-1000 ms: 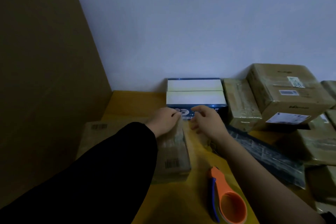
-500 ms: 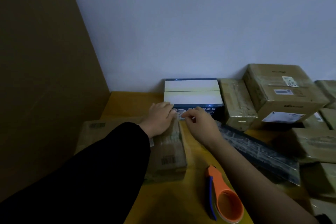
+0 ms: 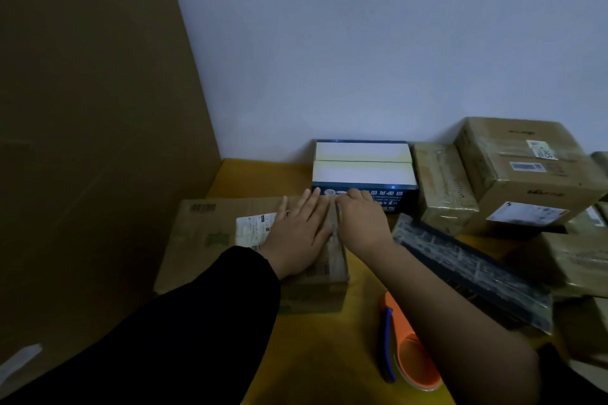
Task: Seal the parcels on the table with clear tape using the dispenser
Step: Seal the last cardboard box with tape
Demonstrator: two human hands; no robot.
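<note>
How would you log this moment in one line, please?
left hand: flat on parcel top | right hand: fingers curled at its far edge, grip unclear | dispenser: lying on table, not held

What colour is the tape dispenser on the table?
The tape dispenser is orange with a blue strip along one side; head view.

The yellow bench (image 3: pixel 260 177) carries a cardboard parcel (image 3: pixel 210 237), a blue box (image 3: pixel 362 168) by the wall, an orange dispenser (image 3: pixel 413 352) nearest, and a dark packet (image 3: pixel 470 270) and brown boxes (image 3: pixel 526 171) at right.
</note>
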